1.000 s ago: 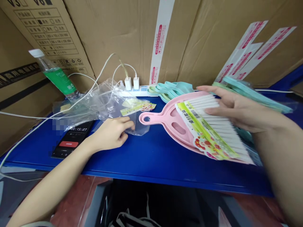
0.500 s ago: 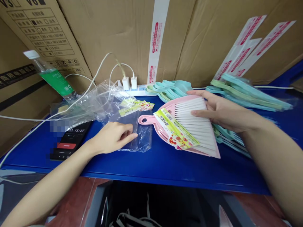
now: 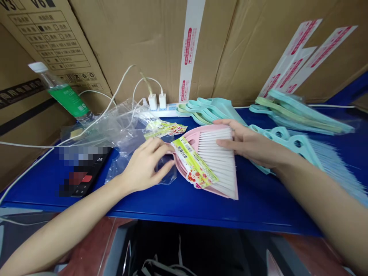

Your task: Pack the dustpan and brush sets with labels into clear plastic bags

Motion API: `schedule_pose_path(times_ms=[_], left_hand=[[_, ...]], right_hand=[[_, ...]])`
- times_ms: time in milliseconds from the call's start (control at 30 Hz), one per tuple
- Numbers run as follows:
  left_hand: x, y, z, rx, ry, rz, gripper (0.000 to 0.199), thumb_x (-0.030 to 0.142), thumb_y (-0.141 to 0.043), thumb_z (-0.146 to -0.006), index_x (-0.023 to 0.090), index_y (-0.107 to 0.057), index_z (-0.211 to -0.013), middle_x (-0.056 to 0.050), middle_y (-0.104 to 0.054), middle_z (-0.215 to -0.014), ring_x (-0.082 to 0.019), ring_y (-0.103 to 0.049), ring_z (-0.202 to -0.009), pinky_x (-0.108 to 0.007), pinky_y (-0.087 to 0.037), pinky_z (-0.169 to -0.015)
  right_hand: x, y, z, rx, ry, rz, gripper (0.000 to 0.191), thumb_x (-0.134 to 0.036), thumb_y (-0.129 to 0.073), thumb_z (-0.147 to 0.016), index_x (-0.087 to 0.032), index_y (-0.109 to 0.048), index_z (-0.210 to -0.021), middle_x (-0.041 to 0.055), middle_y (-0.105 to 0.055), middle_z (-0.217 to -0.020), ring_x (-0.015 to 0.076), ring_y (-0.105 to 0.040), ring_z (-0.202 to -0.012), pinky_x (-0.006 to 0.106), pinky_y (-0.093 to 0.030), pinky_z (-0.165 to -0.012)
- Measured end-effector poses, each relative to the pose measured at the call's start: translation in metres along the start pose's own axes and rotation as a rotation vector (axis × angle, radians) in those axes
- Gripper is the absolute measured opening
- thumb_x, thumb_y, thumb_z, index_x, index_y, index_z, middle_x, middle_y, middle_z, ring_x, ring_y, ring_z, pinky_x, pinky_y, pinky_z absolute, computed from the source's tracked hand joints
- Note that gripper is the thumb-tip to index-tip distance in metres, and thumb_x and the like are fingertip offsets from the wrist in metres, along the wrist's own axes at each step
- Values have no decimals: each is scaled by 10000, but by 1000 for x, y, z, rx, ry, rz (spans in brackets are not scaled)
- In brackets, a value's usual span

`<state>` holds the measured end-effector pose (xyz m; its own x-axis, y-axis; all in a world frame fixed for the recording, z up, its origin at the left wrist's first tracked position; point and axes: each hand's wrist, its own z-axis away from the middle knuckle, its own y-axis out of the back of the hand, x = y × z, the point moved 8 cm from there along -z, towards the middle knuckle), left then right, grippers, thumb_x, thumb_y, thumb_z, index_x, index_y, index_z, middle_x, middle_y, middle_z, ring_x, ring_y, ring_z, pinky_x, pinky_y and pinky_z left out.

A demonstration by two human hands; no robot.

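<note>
A pink dustpan and brush set (image 3: 217, 153) is tilted above the blue table, white bristles facing me. A yellow-green label card (image 3: 195, 163) crosses its front. My right hand (image 3: 244, 142) grips the set's upper right side, thumb over the bristles and fingers behind the pan. At the handle end, my left hand (image 3: 149, 163) has its fingers curled round the pink handles, most of which they hide. Under and behind my left hand lies a clear plastic bag (image 3: 115, 166). Several more label cards (image 3: 166, 129) rest on the plastic just beyond.
Turquoise dustpans (image 3: 214, 109) lie at the back, with turquoise brushes (image 3: 299, 143) under my right forearm. Wrapped sets (image 3: 304, 111) are at the back right. A bottle (image 3: 67, 97), white cables, a power strip (image 3: 169, 110) and a phone (image 3: 92, 172) occupy the left and back. Cardboard boxes (image 3: 149, 34) wall the rear.
The pink set has moved left with my right hand, uncovering turquoise brushes. My left hand has gone from beside the handles to closing round them. The plastic bag has shifted slightly left.
</note>
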<state>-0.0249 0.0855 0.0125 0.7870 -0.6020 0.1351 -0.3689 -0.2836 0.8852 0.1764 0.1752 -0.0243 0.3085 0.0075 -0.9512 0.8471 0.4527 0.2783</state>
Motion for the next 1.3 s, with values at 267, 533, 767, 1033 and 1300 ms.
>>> schedule_pose_path(times_ms=[267,533,767,1033,1300], left_hand=[[13,-20,4,-246,-137,32,458,421,-347,-1027,227,-571,-1376,-121,-618,-1328,-287,-500,-1251,-488,-407,-1058],[21,-32,5,-314,-207,32,512,390,-294,-1033,172,-435,-1474,-148,-386,-1567,-322,-309,-1448,-543,-309,-1153],[27,-25,4,-254,-246,80,473,367,-325,-1009,142,-552,-1358,-151,-599,-1363,-316,-437,-1333,-526,-350,-1114],[30,-30,5,-285,-265,39,540,452,-328,-1012,157,-457,-1447,-146,-518,-1470,-327,-419,-1353,-524,-362,-1100],[-40,10,4,-228,449,-494,381,340,-377,-964,66,-634,-1026,-215,-697,-978,-363,-657,-985,-459,-523,-824]], right_hand=[[2,-28,-3,-20,-42,-278,930,-194,-632,-850,-251,-70,-1588,99,-650,-1326,239,-600,-1242,398,-518,-1026],[13,-42,-6,-8,-110,-354,1176,-161,-717,-793,-237,160,-1573,141,-480,-1515,248,-517,-1336,450,-447,-1094],[22,-46,-9,-38,-43,-312,1210,-254,-773,-763,-264,115,-1585,134,-446,-1540,279,-473,-1372,507,-417,-1112],[23,-47,-9,-14,-34,-301,1268,-207,-769,-735,-241,184,-1571,147,-522,-1478,289,-566,-1283,492,-501,-1045],[14,-34,-6,-65,-80,-294,1234,-120,-717,-758,-191,220,-1557,122,-726,-1184,263,-691,-1093,407,-594,-916]])
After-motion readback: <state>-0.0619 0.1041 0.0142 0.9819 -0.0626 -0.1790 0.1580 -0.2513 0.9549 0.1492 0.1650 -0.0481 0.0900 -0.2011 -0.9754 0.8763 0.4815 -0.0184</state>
